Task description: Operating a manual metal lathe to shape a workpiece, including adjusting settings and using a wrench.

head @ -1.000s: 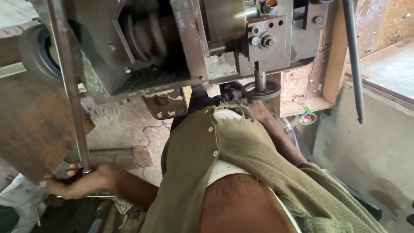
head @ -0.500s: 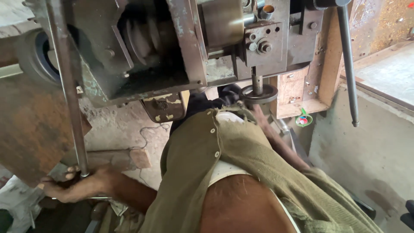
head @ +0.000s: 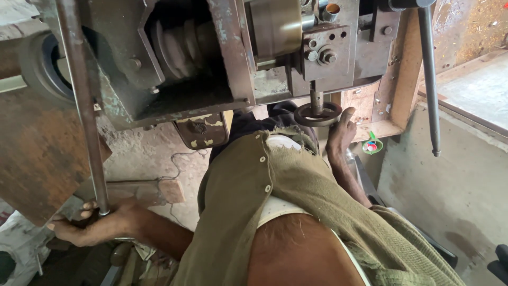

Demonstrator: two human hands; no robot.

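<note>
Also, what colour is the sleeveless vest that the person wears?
The vest is olive green with small pale buttons, frayed at the neckline; the head view, the only one, shows it.

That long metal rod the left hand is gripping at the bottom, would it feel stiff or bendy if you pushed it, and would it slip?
The metal rod looks like straight, solid steel, so probably stiff and heavy for its thickness. Its surface looks worn and dull, so the left hand wrapped around its lower end likely grips it well. It runs up into the machine, so it probably pivots rather than lifts free.

Left hand curled in a grip; right hand raised, fingers extended.
</note>
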